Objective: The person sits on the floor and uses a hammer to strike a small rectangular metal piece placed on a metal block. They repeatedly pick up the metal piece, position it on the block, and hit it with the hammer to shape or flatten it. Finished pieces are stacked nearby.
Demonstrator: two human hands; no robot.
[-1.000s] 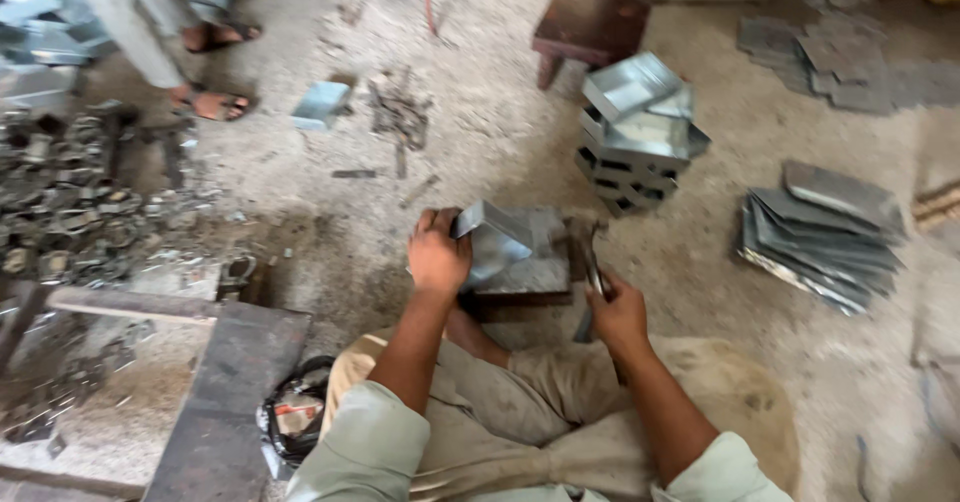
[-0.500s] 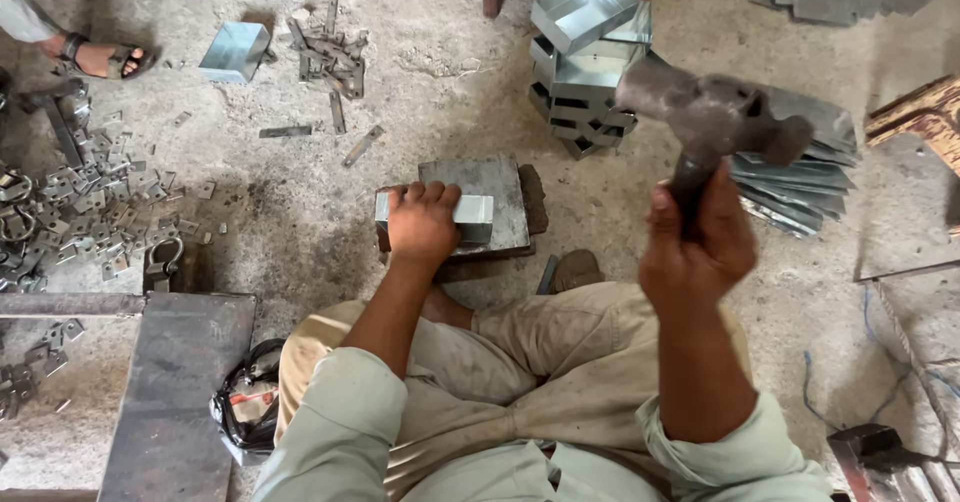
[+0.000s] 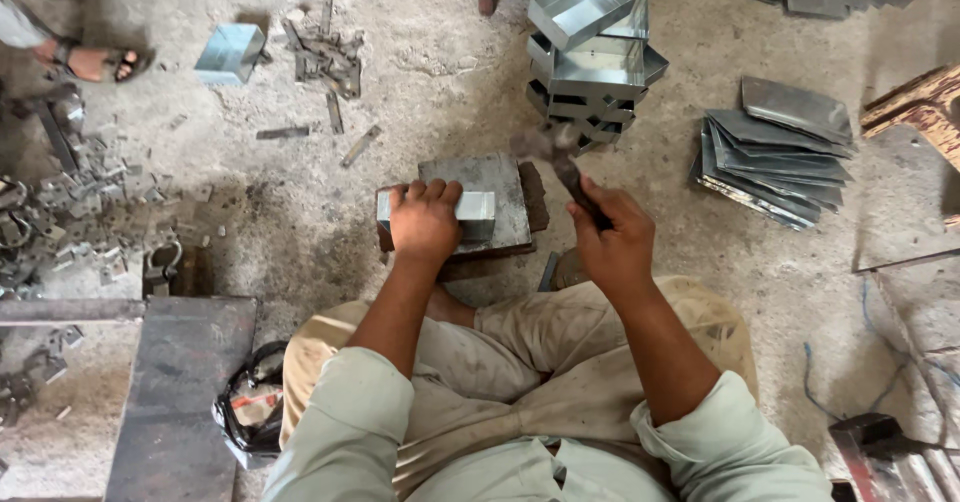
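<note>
Hammer (image 3: 556, 158) now lower, blurred over block (image 3: 490, 197) | right hand (image 3: 612, 237) grips handle | left hand (image 3: 425, 220) clamps shiny folded tin box (image 3: 472, 214)

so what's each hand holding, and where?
Right hand grips a hammer by its handle. Left hand presses the folded metal piece from on top.

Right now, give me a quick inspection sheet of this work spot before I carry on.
Surface: dusty concrete floor; steel block serves as anvil.
Job's things: folded sheet-metal piece lying on the block; hammer, blurred.
Clutter: stacked metal trays, flat sheet pile, small brackets, scrap strips.
Grippers: left hand presses the piece; right hand grips the hammer handle.
Cables: blue wire on floor at right.
Surroundings: another person's sandalled feet, top left.
</note>
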